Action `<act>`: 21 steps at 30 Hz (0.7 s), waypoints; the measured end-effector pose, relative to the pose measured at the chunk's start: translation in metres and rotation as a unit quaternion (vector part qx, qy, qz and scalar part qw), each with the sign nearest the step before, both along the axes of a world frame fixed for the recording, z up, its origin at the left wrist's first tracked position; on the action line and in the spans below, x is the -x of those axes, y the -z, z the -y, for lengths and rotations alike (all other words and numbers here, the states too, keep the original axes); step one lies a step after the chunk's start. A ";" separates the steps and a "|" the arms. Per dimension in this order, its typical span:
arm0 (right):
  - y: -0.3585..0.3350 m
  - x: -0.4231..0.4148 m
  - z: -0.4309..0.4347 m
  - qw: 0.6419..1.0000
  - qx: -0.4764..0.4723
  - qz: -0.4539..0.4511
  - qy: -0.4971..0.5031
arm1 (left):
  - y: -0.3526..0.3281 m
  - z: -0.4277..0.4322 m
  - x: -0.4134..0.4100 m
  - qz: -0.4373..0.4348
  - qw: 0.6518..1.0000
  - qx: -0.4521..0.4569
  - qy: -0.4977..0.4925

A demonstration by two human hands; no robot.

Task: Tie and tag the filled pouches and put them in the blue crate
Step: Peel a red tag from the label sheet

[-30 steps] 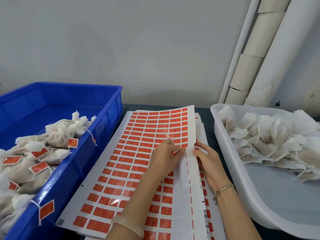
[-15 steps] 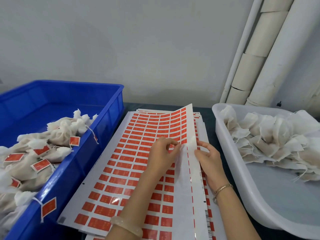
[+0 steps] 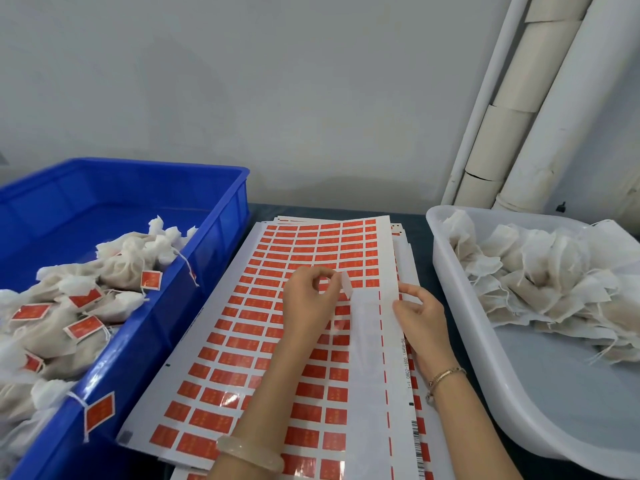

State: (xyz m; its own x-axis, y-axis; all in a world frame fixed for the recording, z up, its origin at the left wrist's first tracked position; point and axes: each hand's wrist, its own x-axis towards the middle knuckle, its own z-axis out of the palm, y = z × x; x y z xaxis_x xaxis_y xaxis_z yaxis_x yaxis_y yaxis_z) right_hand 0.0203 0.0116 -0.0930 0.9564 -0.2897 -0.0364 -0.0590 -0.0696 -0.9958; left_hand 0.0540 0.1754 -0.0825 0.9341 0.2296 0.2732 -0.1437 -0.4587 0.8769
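Partly out of frame, the blue crate [image 3: 221,172] at the left is cut off by the left and bottom edges, so its full load cannot be seen. The tied pouches [image 3: 121,268] in it are piled against the near wall, each with a red tag; one tag [image 3: 100,410] hangs over the rim on its string. White characters are printed on the tags but are too small to read.

The label sheet [image 3: 263,341] lies on the dark table [image 3: 419,230] between the crate and the white tub [image 3: 437,237], on top of more sheets whose edges peek out beyond it. Its rows of red stickers carry print too fine to make out. Along its white right margin runs a line of digits [image 3: 410,362], roughly "1-1 0802-1500", the rest blurred, with a barcode [image 3: 415,441] nearer the camera. A bare strip shows where stickers are gone.

The left hand [image 3: 311,299] hovers over the sheet, thumb and forefinger pinching one peeled sticker [image 3: 347,285], pale back toward the camera, so its face is hidden. The right hand [image 3: 420,313] has bent fingers that grip the sheet's right margin.

The tub, cut off at the right, holds untagged pouches [image 3: 536,271] heaped at its far end. White pipes [image 3: 519,116] stand in the corner behind it.
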 end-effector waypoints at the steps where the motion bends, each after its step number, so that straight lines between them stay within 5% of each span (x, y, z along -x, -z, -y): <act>1: 0.000 0.000 0.000 1.000 0.000 0.000 -0.003 | -0.001 -0.001 0.000 0.006 1.000 0.014 -0.011; 5: 0.001 0.000 -0.001 1.000 0.024 0.003 0.003 | -0.008 -0.007 0.002 0.019 0.999 0.028 -0.024; 13: -0.002 0.003 -0.012 0.969 0.210 0.119 0.043 | -0.005 -0.004 0.007 -0.002 0.992 -0.010 0.125; 21: -0.002 0.007 -0.022 0.973 0.198 0.119 -0.022 | -0.003 -0.004 0.009 -0.001 0.980 0.002 0.199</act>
